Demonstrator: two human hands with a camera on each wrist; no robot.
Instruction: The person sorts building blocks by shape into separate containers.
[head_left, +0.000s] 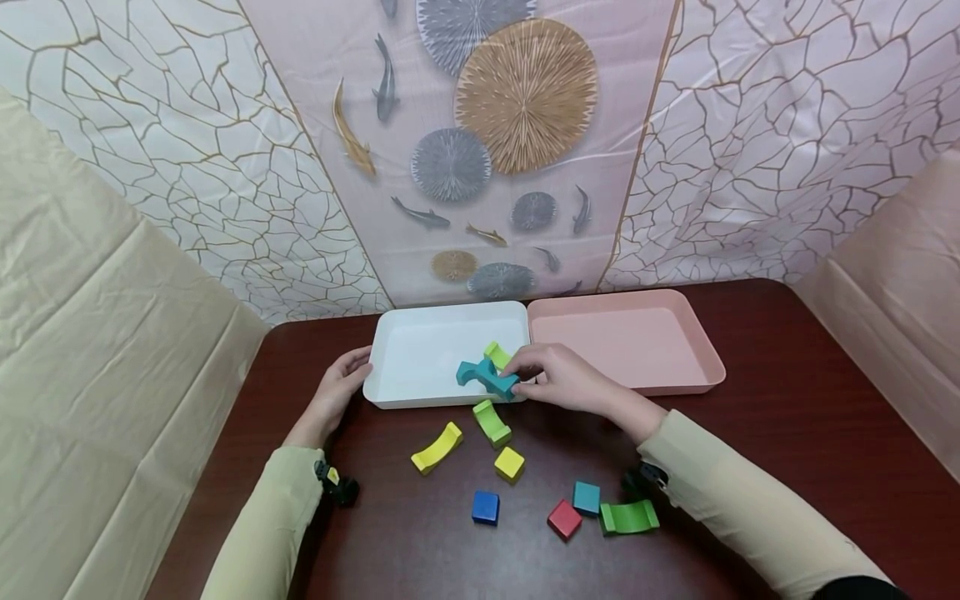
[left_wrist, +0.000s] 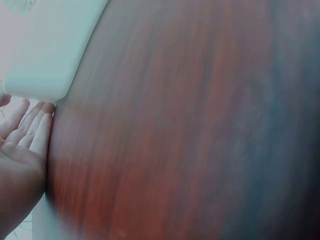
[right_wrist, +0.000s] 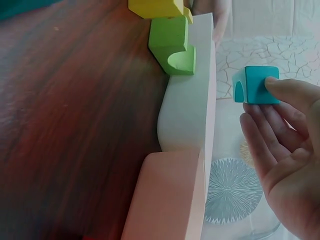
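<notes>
My right hand (head_left: 558,379) pinches a teal arched block (right_wrist: 262,85) between thumb and fingers, above the front right part of the white tray (head_left: 420,354). Teal shapes overlap there in the head view; I cannot tell whether a second teal block lies beneath. Beside the held block, a light green curved block (head_left: 497,355) is in the tray, partly hidden by my fingers. My left hand (head_left: 337,392) is at the tray's left edge, touching it with fairly straight fingers (left_wrist: 41,135). Just in front of the tray lies another green curved block (head_left: 491,422).
A pink tray (head_left: 637,342) adjoins the white one on the right. Nearer on the dark table lie a yellow curved block (head_left: 437,450), a yellow cube (head_left: 509,465), a blue cube (head_left: 485,507), a red cube (head_left: 564,520), a teal cube (head_left: 587,498) and a green curved block (head_left: 630,518).
</notes>
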